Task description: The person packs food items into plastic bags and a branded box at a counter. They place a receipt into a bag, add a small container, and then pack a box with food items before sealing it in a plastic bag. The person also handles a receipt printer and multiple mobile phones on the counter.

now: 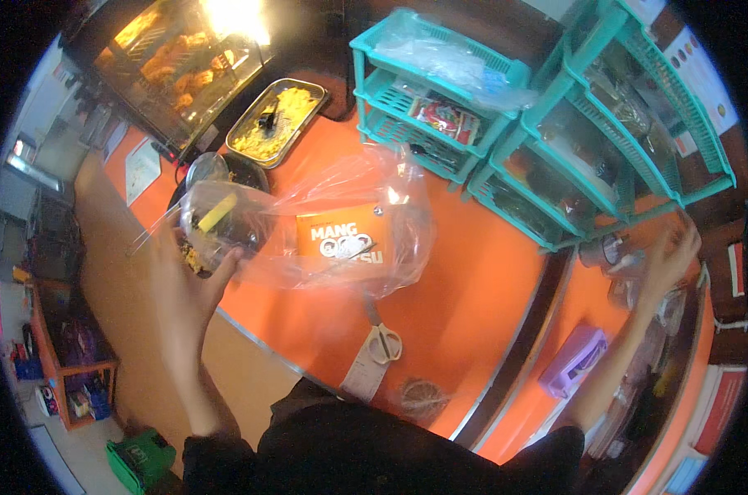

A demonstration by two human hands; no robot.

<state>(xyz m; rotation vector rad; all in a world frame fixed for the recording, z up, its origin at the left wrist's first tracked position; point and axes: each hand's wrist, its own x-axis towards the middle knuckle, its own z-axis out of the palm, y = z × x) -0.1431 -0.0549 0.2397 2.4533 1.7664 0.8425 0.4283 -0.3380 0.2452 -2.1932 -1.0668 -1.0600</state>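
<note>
My left hand (191, 289), over the counter's left side, grips the edge of a clear plastic bag (409, 235). Inside the bag, or beneath its film, lies an orange printed box (308, 241). Behind the bag's left part is a dark round pan (254, 177), largely covered by film, with a yellow piece of something (217, 213) showing through. Far to the right, my right hand (671, 252) reaches over the side counter, close to some clear plastic packaging (625, 285). Motion blurs its fingers, so whether it holds anything is unclear.
A metal tray of yellow food (279, 124) stands before a lit glass cabinet (176, 62). Teal racks (440, 99) and teal drawers (588, 140) line the back. Scissors (384, 345) overlap a paper slip (364, 378) near me. A purple box (573, 361) sits right.
</note>
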